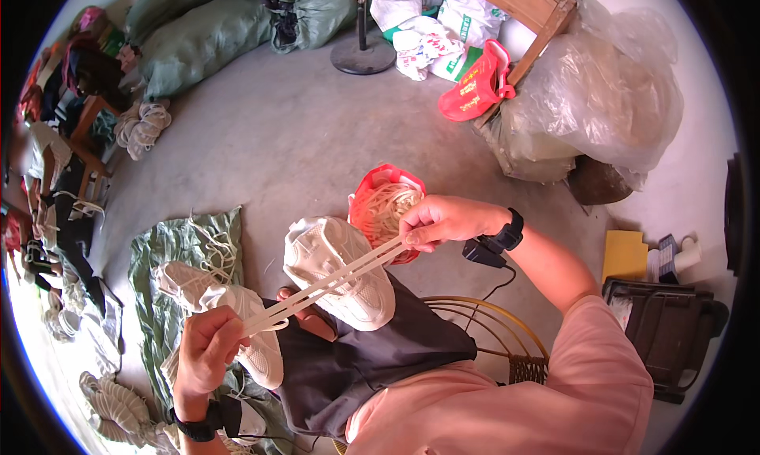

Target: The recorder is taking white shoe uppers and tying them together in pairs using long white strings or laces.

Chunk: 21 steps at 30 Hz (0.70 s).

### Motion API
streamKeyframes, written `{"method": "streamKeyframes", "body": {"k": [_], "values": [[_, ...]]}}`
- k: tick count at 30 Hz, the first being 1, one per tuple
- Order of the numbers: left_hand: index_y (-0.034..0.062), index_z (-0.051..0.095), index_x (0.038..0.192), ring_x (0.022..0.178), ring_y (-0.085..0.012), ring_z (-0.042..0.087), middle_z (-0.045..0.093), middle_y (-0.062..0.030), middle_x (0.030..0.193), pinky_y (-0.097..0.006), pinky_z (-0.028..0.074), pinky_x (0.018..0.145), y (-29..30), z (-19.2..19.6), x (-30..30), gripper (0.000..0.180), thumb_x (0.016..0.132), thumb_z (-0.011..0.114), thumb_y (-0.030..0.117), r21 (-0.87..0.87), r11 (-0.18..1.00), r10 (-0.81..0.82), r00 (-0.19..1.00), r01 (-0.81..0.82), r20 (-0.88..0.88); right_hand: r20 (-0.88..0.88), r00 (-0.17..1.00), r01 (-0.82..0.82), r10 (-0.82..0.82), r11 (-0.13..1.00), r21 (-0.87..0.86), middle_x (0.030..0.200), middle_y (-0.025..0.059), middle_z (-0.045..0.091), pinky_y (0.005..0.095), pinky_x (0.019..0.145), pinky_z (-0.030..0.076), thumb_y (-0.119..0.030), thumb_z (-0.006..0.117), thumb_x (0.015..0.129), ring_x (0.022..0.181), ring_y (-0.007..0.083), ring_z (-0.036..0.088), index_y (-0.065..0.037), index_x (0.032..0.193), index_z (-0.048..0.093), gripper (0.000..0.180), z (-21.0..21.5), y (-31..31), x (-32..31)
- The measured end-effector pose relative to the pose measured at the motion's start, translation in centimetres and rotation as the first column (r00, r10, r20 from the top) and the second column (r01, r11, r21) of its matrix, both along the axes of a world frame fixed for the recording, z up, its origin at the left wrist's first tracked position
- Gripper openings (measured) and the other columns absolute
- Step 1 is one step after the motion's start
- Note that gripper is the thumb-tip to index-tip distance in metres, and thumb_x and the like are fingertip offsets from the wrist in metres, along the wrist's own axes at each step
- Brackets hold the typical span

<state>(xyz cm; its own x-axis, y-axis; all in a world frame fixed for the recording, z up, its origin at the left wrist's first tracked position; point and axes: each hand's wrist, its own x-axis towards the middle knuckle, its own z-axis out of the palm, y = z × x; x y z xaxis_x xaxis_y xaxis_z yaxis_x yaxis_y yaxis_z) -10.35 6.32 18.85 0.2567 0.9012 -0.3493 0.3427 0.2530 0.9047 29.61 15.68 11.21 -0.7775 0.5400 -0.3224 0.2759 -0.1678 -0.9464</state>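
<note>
The left hand (207, 346) is closed in a pinch around one end of a flat, cream-white shoelace (332, 279), and the right hand (440, 220) pinches the other end between thumb and fingers, so the lace is stretched taut in doubled strands running diagonally from lower left to upper right. Directly under the stretched lace, resting on the person's lap over dark grey trousers (372, 360), sits a white knitted sneaker (339, 269) with its sole side turned up (the lace crosses over it, though whether it touches the shoe cannot be told). Both wrists carry black bands, the one on the right wrist (507, 235) with a small black box and cable hanging beside it. Just behind the right hand, on the grey concrete floor (301, 130), stands a red plastic bag (378, 192) holding a bundle of pale laces. To the left of the lap a crumpled green sheet (170, 249) lies on the floor with another white sneaker (229, 312) and loose laces on it, near the left hand. Farther off are large green sacks (198, 36), a round black stand base (362, 55), a second red bag (475, 87) hung on a wooden frame, and clear plastic bags (602, 99).
</note>
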Motion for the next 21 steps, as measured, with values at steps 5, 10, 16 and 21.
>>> {"method": "streamKeyframes", "body": {"k": [5,10,16,21], "values": [[-0.0006,0.058,0.071,0.047,-0.0031,0.038,0.053,0.0010,0.057,-0.023,0.028,0.044,0.4,-0.4,-0.4,0.032,0.093,0.052,0.021,-0.017,1.000,-0.004,1.000,0.004,-0.003,0.027,0.999,0.021,-0.020,1.000,-0.016,0.067,-0.0036,0.051,0.0239,0.061,0.037,-0.028,0.056,0.098,0.064,0.0068,0.046,-0.003,0.086,0.058,0.028,0.1,-0.1,0.1],[-0.0002,0.057,0.071,0.048,-0.0033,0.038,0.051,0.0013,0.057,-0.023,0.028,0.045,0.7,-1.0,-0.2,0.032,0.094,0.051,0.022,0.007,1.000,-0.002,1.000,0.003,-0.024,0.029,1.000,-0.007,0.008,1.000,-0.029,0.067,-0.0044,0.048,0.0232,0.059,0.035,-0.031,0.054,0.099,0.063,0.0066,0.043,-0.003,0.087,0.058,0.031,0.0,0.0,0.5],[0.0001,0.056,0.072,0.049,-0.0039,0.035,0.044,0.0031,0.055,-0.025,0.025,0.046,0.9,-0.4,0.3,0.036,0.097,0.049,0.025,0.026,0.999,0.035,0.998,-0.034,-0.050,0.040,0.999,-0.032,0.033,0.999,-0.010,0.071,-0.0038,0.053,0.0243,0.061,0.039,-0.031,0.056,0.099,0.065,0.0060,0.046,0.000,0.100,0.064,0.031,-0.3,0.0,1.0],[-0.0009,0.058,0.076,0.055,-0.0042,0.037,0.047,0.0033,0.058,-0.025,0.028,0.049,0.6,-0.6,-0.5,0.032,0.097,0.053,0.023,0.149,0.989,0.037,0.991,-0.017,-0.129,0.097,0.992,-0.084,0.075,0.992,0.091,0.081,-0.0016,0.064,0.0232,0.070,0.045,-0.028,0.060,0.096,0.075,0.0056,0.054,-0.001,0.107,0.067,0.030,0.4,-0.5,-0.6]]}}
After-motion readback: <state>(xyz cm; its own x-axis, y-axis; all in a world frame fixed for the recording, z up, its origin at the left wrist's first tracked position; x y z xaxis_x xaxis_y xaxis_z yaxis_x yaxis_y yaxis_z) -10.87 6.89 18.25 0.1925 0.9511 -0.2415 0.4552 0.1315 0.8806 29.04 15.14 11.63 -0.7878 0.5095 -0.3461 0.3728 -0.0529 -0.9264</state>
